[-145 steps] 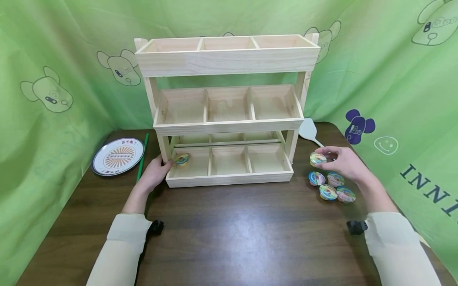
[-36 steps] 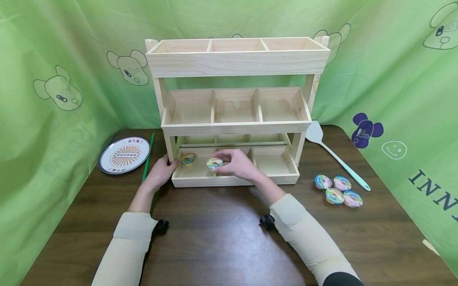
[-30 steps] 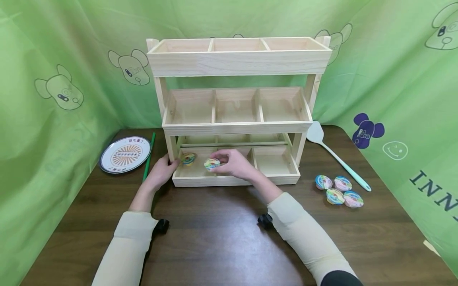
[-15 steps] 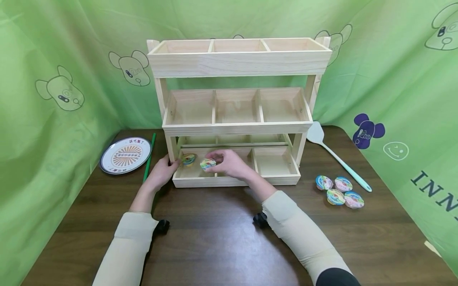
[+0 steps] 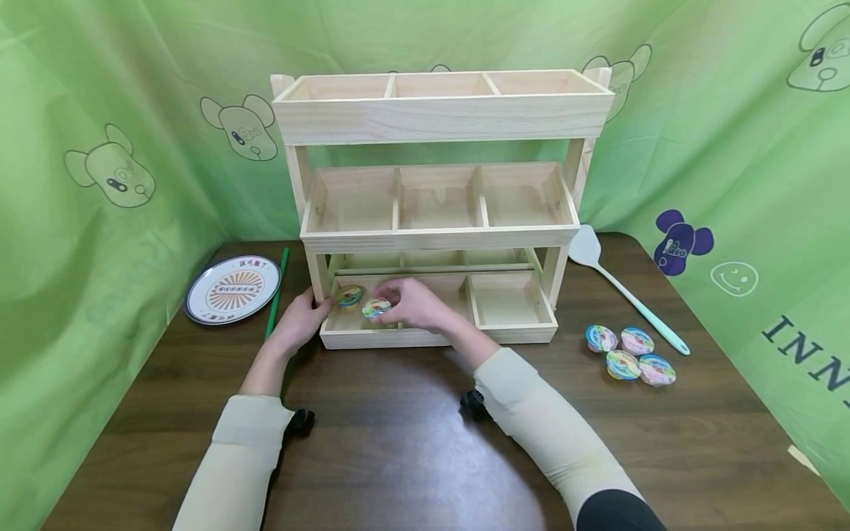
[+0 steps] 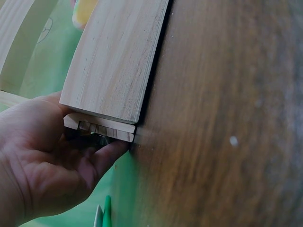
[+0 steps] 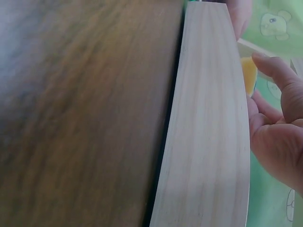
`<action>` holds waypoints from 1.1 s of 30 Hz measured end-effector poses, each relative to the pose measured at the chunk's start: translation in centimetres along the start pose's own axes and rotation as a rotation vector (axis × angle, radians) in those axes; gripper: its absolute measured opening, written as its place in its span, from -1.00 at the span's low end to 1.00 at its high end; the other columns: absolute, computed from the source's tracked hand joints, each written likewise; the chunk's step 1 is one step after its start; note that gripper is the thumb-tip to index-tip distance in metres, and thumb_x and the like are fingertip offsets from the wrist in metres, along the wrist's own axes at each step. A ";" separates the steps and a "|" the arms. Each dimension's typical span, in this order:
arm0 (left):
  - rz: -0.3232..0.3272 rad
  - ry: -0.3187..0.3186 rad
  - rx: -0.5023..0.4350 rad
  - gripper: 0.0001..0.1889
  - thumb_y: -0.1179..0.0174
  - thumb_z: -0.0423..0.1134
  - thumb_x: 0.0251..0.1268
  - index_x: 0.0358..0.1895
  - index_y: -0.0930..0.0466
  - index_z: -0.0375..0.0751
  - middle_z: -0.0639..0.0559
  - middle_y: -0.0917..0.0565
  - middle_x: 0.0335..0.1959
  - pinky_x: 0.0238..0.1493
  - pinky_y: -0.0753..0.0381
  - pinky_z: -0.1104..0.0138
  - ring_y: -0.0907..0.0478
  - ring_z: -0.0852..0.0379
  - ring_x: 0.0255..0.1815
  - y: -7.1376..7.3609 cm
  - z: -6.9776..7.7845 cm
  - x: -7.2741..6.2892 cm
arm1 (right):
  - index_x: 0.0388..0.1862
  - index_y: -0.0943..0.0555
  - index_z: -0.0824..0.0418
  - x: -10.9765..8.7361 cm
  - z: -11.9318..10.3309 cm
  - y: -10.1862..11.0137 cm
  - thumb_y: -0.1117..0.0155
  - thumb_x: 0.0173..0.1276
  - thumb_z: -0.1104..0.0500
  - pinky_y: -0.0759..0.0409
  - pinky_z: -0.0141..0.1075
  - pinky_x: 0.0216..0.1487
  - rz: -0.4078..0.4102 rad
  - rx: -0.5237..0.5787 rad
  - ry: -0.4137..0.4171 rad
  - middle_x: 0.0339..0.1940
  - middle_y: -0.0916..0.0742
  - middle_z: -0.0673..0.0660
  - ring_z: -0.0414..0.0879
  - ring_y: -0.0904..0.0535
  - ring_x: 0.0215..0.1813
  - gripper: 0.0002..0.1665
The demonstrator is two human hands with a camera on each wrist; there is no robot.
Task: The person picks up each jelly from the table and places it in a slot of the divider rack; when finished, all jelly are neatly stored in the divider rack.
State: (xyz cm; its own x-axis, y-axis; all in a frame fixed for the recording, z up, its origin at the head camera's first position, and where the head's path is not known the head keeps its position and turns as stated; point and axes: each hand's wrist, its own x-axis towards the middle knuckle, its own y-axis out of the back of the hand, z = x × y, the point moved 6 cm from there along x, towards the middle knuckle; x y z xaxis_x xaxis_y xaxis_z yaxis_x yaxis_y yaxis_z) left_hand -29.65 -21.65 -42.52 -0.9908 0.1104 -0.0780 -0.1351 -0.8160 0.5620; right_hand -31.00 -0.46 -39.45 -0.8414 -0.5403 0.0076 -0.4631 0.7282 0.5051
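My right hand pinches a small jelly cup with a colourful lid, low over the left compartment of the bottom tray. Behind it and to its left, another jelly cup sits in that same compartment. The right wrist view shows the held cup's yellow side between thumb and fingers, partly behind the tray's front board. At the lower left end of the three-tier wooden rack, my left hand grips the wood, its thumb and fingers bent around the end in the left wrist view.
Several jelly cups lie together on the table at right. Beyond them a pale spatula lies beside the rack. On the left are a round patterned plate and a green stick. Green printed cloth surrounds the table.
My right hand has carried one jelly cup from the group at right to the bottom tray, then further left and slightly down towards the cup there. The left hand keeps its grip.
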 end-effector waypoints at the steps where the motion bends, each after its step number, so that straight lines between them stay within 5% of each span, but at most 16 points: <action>1: 0.001 -0.001 0.001 -0.36 0.04 -0.10 0.61 0.52 -0.11 -0.48 -0.48 -0.37 0.39 0.36 -0.33 -0.11 -0.34 -0.29 0.40 0.0 0.0 0.0 | 0.15 -0.65 0.29 0.1 0.0 -0.1 -0.58 0.10 0.28 -0.63 -0.32 -0.15 -0.003 0.004 -0.005 -0.13 -0.75 0.10 -0.08 -0.66 -0.16 -0.41; 18: 0.002 -0.005 0.000 -0.36 0.05 -0.10 0.61 0.52 -0.12 -0.49 -0.48 -0.37 0.39 0.37 -0.32 -0.10 -0.34 -0.30 0.40 0.0 0.0 0.0 | 0.04 -0.70 0.25 1.7 -0.7 -1.2 -0.61 0.07 0.20 -0.56 -0.35 -0.11 -0.049 -0.169 -0.001 -0.20 -0.76 0.03 -0.12 -0.62 -0.18 -0.49; 26: 0.009 -0.012 0.001 -0.37 0.04 -0.12 0.61 0.51 -0.12 -0.49 -0.49 -0.38 0.38 0.38 -0.30 -0.10 -0.33 -0.30 0.40 0.0 0.1 0.0 | 0.07 -0.70 0.24 2.2 -1.1 -1.5 -0.62 0.09 0.19 -0.54 -0.29 0.09 -0.086 -0.329 0.000 -0.06 -0.78 0.08 -0.09 -0.65 -0.03 -0.47; 33: 0.008 -0.015 -0.003 -0.37 0.04 -0.12 0.61 0.51 -0.12 -0.50 -0.50 -0.37 0.38 0.38 -0.30 -0.10 -0.33 -0.30 0.40 0.0 -0.1 0.0 | 0.12 -0.68 0.27 2.4 -1.0 -1.9 -0.60 0.13 0.20 -0.53 -0.28 0.16 -0.111 -0.364 -0.011 0.02 -0.77 0.11 -0.04 -0.65 0.06 -0.45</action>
State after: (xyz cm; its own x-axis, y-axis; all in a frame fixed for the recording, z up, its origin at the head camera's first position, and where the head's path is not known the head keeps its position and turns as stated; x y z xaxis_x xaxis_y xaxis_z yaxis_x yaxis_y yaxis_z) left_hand -29.69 -21.69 -42.57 -0.9918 0.1121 -0.0613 -0.1272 -0.8188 0.5598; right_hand -31.85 -3.63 -39.52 -0.7953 -0.6018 -0.0725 -0.4242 0.4672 0.7757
